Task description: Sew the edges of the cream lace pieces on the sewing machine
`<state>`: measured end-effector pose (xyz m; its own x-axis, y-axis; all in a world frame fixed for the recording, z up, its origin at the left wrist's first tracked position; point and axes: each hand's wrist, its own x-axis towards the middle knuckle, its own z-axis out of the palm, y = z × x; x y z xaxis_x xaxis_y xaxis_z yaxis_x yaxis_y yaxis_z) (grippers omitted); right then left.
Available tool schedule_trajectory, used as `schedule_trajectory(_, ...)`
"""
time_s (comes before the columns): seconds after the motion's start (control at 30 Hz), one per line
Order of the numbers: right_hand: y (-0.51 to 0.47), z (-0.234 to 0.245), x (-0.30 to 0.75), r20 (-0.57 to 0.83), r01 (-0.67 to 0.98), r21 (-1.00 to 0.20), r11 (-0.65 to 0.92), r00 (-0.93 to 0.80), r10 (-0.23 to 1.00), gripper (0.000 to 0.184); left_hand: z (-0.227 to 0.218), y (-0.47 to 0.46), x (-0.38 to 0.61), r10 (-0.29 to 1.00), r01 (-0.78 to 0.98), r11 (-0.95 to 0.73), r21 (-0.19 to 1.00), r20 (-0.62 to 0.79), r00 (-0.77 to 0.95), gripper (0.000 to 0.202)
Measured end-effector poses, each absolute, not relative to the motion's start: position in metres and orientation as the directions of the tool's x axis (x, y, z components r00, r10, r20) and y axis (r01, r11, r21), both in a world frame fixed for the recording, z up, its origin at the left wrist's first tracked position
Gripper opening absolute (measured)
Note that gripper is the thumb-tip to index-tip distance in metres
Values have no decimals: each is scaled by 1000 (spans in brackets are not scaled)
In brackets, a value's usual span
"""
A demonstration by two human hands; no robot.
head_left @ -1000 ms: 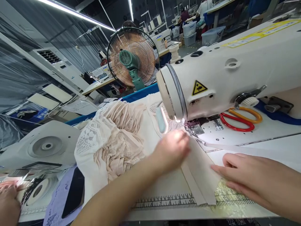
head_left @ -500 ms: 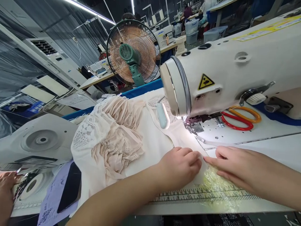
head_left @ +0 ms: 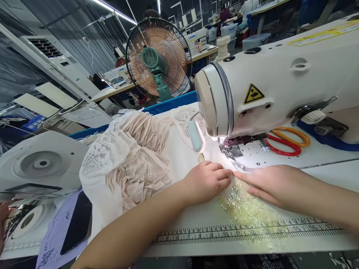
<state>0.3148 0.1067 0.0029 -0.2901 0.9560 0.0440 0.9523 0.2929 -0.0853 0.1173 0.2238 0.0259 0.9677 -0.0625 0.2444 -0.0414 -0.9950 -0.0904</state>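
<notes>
My left hand (head_left: pixel 209 183) is closed, its fingertips gripping the near edge of a pale fabric piece (head_left: pixel 214 155) below the needle area. With its index finger stretched out, my right hand (head_left: pixel 272 185) lies low over the table, and that fingertip meets the left fingers at the fabric edge. Its other fingers are partly hidden. The sewing machine (head_left: pixel 269 89) stands above, its lit presser foot (head_left: pixel 226 147) just beyond my hands. A lace-patterned part (head_left: pixel 185 119) of beige cloth lies behind the light-blue lever (head_left: pixel 195 136).
Gathered lace cloth (head_left: pixel 137 160) is heaped at left. Red and orange scissors (head_left: pixel 291 144) rest on the machine bed. A ruler tape (head_left: pixel 202 236) runs along the front edge, beside shiny yellowish clear film (head_left: pixel 252 213). A phone (head_left: pixel 77 224) lies on purple paper (head_left: pixel 50 239); a fan (head_left: pixel 158 59) stands behind.
Both hands have moved forward and slightly left, toward the presser foot, along with the fabric edge. My right fingers look straighter than before. The view has shifted a little.
</notes>
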Motion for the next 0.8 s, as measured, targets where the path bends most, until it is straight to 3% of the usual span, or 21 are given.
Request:
schedule_trajectory(0.3, 123, 29, 301, -214, 968, 81, 237, -215, 953, 48, 27, 244, 116, -121, -111, -992, -65, 185, 975, 28)
schedule_trajectory(0.53, 134, 41, 283, -396, 987, 94, 128, -80, 915, 56, 25, 256, 119, -112, -90, -990, -111, 209, 971, 29)
schedule_trajectory(0.8, 135, 45, 274, -425, 993, 101, 58, -10, 905, 55, 21, 272, 123, -113, -77, -982, -170, 212, 971, 31)
